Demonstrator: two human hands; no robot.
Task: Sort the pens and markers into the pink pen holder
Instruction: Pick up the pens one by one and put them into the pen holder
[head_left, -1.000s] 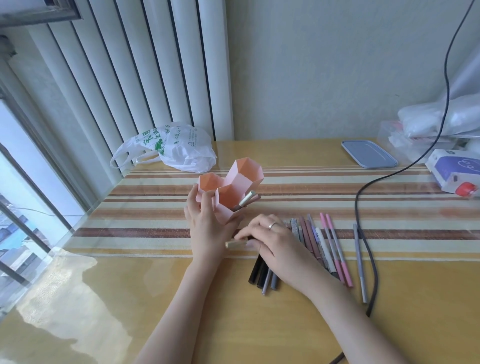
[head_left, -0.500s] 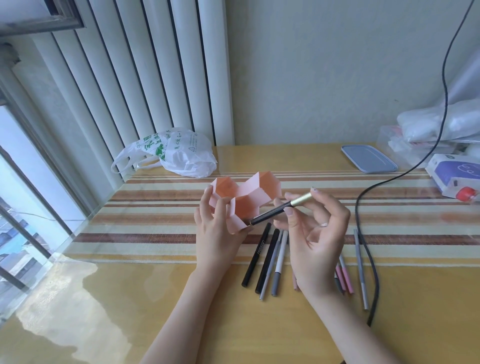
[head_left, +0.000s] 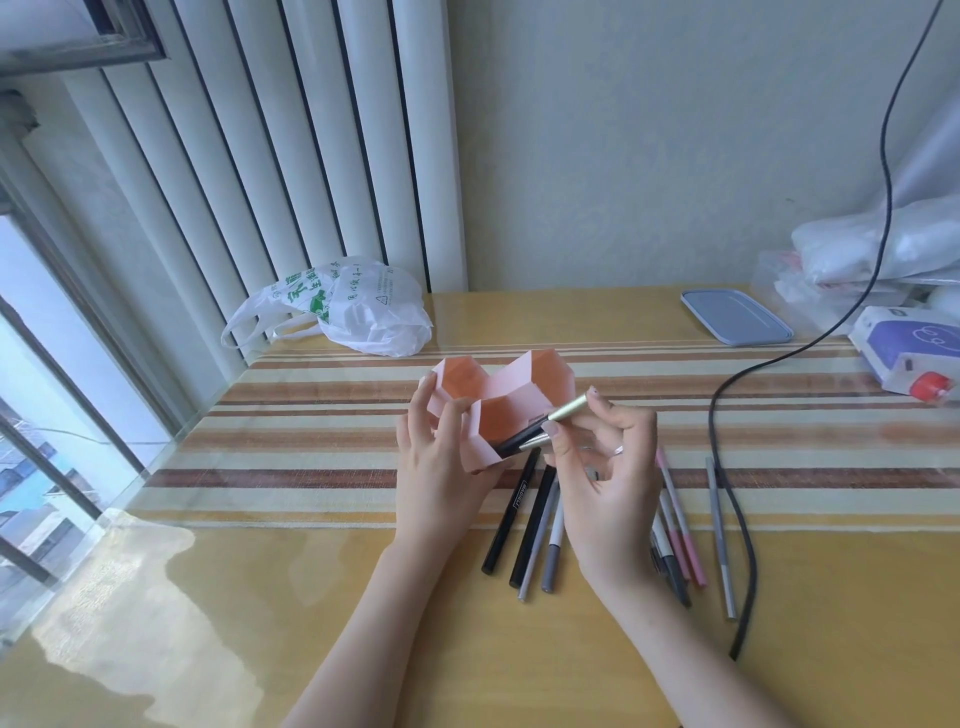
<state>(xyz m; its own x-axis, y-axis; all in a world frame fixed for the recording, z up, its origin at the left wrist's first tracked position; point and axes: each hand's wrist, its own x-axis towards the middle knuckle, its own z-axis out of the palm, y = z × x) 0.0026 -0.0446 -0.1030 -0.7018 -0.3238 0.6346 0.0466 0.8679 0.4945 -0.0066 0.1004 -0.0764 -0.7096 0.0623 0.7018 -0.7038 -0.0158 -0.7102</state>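
The pink pen holder (head_left: 540, 382), made of joined hexagonal cells, is tilted toward me at the table's middle. My left hand (head_left: 441, 462) grips its near left side. My right hand (head_left: 602, 467) pinches a black pen with a gold end (head_left: 540, 426), whose dark tip reaches into the nearest cell. A second gold-ended pen lies in that cell beneath it. Black and grey pens (head_left: 530, 525) lie on the table just in front of the holder. Pink and grey pens (head_left: 680, 525) lie to the right, partly hidden by my right hand.
A black cable (head_left: 727, 467) runs down the table right of the pens. A white plastic bag (head_left: 358, 306) sits at the back left, a blue-grey lid (head_left: 735, 317) at the back right, and a white and purple pack (head_left: 904, 348) at the far right.
My right hand lifted a black gold-ended pen off the table and brought its tip into the holder's near cell. My left hand kept hold of the holder.
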